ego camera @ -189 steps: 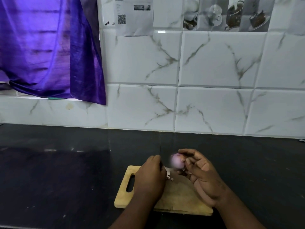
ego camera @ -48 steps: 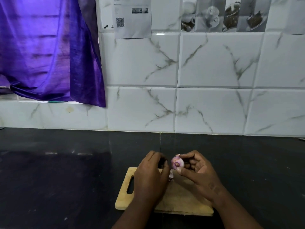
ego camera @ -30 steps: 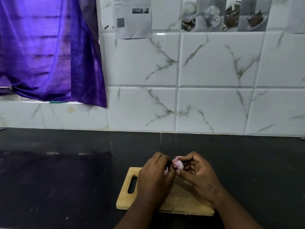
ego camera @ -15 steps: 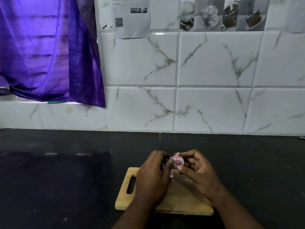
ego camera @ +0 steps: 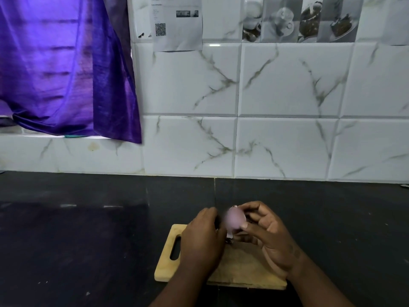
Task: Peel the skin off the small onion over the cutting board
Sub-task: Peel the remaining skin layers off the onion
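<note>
Right hand (ego camera: 269, 235) pinches the blurred, rounded pale-purple onion (ego camera: 235, 220) above the wooden cutting board (ego camera: 243, 267); left hand's (ego camera: 202, 240) grip unclear.

The small pinkish-purple onion (ego camera: 234, 220) is smeared by motion blur, the left hand (ego camera: 202, 242) hides whatever its curled fingers hold and part of the pale wooden cutting board (ego camera: 243, 269), and both forearms are cut off by the bottom edge.

Bare dark counter (ego camera: 88, 240) around cutting board (ego camera: 243, 267)
</note>
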`<state>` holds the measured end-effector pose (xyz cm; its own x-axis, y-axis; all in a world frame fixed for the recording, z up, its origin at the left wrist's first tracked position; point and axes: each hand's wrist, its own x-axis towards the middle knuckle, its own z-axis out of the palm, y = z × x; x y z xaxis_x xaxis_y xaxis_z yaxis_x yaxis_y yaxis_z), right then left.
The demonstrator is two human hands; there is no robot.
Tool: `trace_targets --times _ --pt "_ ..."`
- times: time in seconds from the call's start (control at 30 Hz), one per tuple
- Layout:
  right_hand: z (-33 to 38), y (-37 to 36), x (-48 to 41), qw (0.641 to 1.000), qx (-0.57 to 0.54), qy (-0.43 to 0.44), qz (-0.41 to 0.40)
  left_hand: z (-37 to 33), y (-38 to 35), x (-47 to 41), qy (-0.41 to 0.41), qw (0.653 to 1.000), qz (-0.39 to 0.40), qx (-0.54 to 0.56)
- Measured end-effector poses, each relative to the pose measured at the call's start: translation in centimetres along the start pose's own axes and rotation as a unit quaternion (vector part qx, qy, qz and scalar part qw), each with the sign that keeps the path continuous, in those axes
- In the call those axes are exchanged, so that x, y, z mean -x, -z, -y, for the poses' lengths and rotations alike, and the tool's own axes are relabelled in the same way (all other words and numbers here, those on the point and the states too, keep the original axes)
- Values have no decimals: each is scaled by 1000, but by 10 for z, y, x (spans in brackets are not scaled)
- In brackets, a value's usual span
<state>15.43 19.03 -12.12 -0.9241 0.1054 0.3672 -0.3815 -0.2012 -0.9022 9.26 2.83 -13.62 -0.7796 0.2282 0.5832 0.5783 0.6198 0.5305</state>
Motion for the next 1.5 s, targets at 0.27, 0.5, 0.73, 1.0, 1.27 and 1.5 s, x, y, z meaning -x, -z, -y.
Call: trace_targets --times 0.27,0.5,0.73,1.0,1.27,1.5 --pt "-4 2 -3 999 30 -15 -20 2 0 0 -32 998 -35 35" --pt "-2 4 -4 996 70 -28 -52 -5 8 4 -110 989 -59 80" --pt "-6 6 -3 987 152 -2 -43 -1 7 4 -115 990 -44 70" --pt "-6 7 -3 986 164 18 -26 -4 6 4 -117 990 -49 60" --pt "-5 8 -3 983 172 23 -54 -3 4 4 -133 988 -53 52" --pt "-6 8 -3 978 205 28 -32 -1 4 3 -118 991 -40 50"
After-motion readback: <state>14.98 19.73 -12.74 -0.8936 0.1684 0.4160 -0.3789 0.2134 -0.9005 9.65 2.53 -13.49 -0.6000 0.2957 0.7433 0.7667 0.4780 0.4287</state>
